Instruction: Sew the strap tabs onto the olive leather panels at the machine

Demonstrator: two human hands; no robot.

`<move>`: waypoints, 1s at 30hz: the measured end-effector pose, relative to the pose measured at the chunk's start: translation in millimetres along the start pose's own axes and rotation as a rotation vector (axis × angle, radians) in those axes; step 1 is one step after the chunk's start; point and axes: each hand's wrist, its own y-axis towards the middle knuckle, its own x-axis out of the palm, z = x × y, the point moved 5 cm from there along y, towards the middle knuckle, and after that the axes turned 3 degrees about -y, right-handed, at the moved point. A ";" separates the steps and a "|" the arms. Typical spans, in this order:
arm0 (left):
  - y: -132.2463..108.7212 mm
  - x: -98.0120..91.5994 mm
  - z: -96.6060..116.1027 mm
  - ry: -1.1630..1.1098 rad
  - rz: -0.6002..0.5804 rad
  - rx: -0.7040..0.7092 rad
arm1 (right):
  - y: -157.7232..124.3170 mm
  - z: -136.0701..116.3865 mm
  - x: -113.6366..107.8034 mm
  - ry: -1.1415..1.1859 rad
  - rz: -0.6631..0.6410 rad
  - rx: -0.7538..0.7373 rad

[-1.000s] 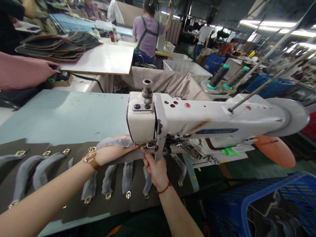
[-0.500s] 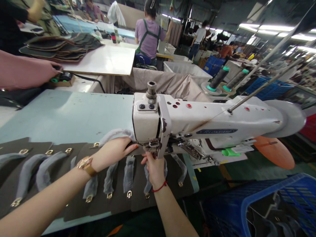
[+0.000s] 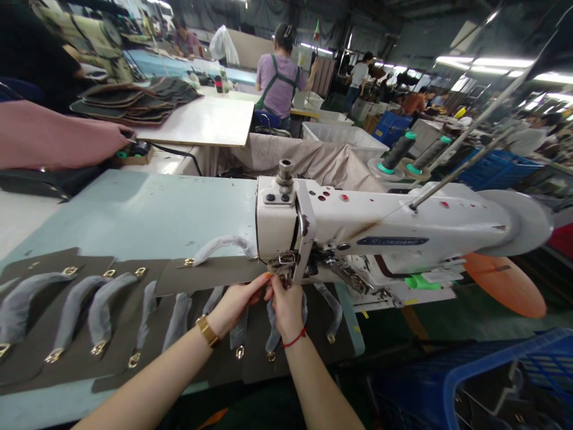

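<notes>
A white sewing machine [image 3: 380, 230] stands on a pale blue table [image 3: 134, 209]. Under its needle lies a dark brown leather panel [image 3: 210, 273] with a wrapped grey handle [image 3: 221, 243] and gold ring. My left hand [image 3: 237, 301] pinches the panel's near edge just left of the presser foot, fingers closed. My right hand [image 3: 286, 304] is closed at the presser foot, fingertips touching the left hand's. A row of several more brown panels with wrapped handles [image 3: 76, 310] lies overlapped along the table's near edge.
A co-worker's pink sleeve [image 3: 58, 140] reaches in at the left toward a small box of spools [image 3: 134, 152]. Stacked dark panels [image 3: 134, 98] lie on a white board behind. Thread cones [image 3: 396, 152] stand right of the machine. A blue crate [image 3: 501, 382] is at lower right.
My left hand has slid off the top of the panel toward me and right, meeting my right hand at the presser foot. The view has shifted a little down and left.
</notes>
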 end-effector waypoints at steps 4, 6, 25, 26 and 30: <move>6.1 -0.6 1.6 0.008 0.069 -0.027 | -7.8 -4.6 -6.4 -0.007 -0.061 -0.021; 4.7 -1.8 1.8 0.015 0.087 -0.041 | -15.2 -4.5 -11.3 -0.006 -0.094 -0.026; 18.2 0.7 5.4 -0.051 0.066 -0.020 | -40.3 4.2 -22.5 0.113 -0.194 0.006; 18.6 0.5 5.1 -0.054 0.073 -0.020 | -40.7 4.5 -22.7 0.113 -0.198 0.007; 17.5 0.3 2.2 -0.062 0.120 -0.017 | -41.4 6.6 -23.7 0.110 -0.208 0.014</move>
